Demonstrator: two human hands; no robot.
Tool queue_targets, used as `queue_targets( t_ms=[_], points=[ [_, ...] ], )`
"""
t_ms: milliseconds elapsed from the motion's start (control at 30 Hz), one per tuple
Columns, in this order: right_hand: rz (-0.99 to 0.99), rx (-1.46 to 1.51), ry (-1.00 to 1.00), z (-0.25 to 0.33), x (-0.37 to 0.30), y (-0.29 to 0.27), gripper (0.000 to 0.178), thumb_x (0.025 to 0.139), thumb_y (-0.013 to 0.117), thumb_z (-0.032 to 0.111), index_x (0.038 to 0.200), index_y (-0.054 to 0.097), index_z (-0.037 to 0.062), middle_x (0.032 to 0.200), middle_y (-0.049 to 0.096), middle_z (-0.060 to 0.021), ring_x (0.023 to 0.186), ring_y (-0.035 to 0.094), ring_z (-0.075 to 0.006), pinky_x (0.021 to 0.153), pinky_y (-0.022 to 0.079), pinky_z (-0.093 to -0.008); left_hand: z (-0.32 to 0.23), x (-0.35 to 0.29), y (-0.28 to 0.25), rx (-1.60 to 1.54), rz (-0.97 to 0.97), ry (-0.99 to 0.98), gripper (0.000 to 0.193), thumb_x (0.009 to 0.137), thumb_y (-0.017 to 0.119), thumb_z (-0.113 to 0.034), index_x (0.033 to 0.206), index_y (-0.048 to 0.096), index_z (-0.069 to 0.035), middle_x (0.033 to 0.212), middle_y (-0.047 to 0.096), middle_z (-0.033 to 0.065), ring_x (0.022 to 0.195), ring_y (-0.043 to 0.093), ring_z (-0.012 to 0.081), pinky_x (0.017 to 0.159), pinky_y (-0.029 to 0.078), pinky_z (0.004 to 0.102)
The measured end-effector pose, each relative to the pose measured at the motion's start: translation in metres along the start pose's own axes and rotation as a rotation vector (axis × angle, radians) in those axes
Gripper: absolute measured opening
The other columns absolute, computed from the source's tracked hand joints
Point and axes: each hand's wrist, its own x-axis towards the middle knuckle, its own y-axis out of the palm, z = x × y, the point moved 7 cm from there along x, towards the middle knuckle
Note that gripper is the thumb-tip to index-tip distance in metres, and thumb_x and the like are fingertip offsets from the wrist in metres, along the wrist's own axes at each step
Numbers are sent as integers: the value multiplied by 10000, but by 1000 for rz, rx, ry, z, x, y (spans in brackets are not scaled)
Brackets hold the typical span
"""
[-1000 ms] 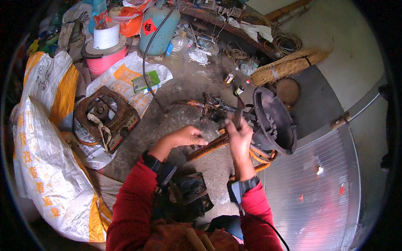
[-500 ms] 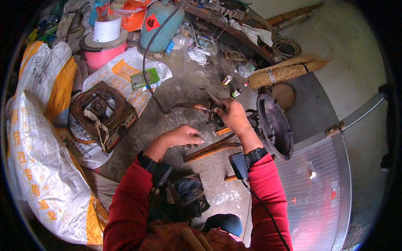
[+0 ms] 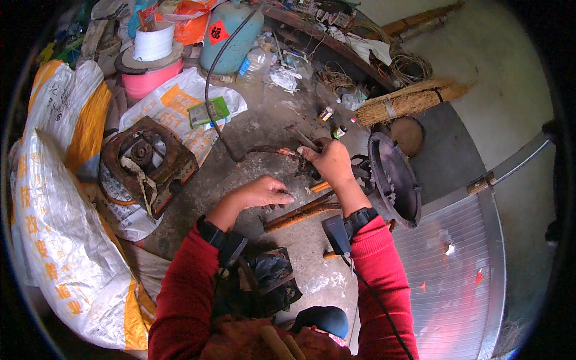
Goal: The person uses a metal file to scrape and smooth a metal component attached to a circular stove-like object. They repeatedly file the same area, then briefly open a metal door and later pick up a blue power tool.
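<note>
My right hand [image 3: 333, 161] is closed round a slim dark metal tool [image 3: 305, 138], perhaps pliers, its far end pointing up and left. It works over the dark fitting where a black gas hose [image 3: 210, 108] joins a rusty pipe [image 3: 273, 149]. To the right, a round blackened burner ring [image 3: 375, 180] stands tilted on its side, with rusty stand legs [image 3: 303, 215] reaching left. My left hand [image 3: 258, 193] hovers left of these legs, fingers bent and tips together; whether they pinch something small is hidden.
A blue gas cylinder [image 3: 240, 42] stands at the back. Left lie a rusty square stove [image 3: 141, 162] and large woven sacks [image 3: 66, 240]. Two small bottles [image 3: 339, 131] and a straw broom [image 3: 408, 102] lie beyond my right hand. A ribbed translucent panel [image 3: 450, 270] is at right.
My right hand has shifted slightly left and turned, its thumb now lying along the tool. The left hand has stayed nearly in place.
</note>
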Motion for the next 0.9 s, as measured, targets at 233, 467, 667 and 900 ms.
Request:
queue_targets(
  t_ms=[233,467,667,900],
  points=[
    [-15,-56,-147,7,2,-2,360,767,696,359,837,655,8,767,626,-218,759,605,-401,681,479,-451,2,3,1,19,-1,-6,297,882,639,-278,1026,659,-19,899,672,32,715,599,106,656,489,264],
    [61,151,-288,3,4,0,292,785,713,242,850,633,-31,677,586,-195,614,569,-300,606,452,-381,5,2,0,9,-10,-29,288,869,656,-254,1027,665,-14,862,658,8,719,590,95,665,485,257],
    [171,148,-362,-3,9,5,285,786,685,286,974,665,74,828,634,-202,807,609,-392,709,488,-429,0,0,1,43,-6,12,286,852,676,-241,1026,668,-14,847,655,1,749,563,84,701,460,253],
    [171,154,-473,-1,9,3,321,795,677,251,1075,640,99,895,637,-189,844,608,-381,721,489,-416,-1,0,1,53,19,1,299,839,688,-250,1027,667,-18,841,648,1,759,550,84,701,450,254]
  ],
)
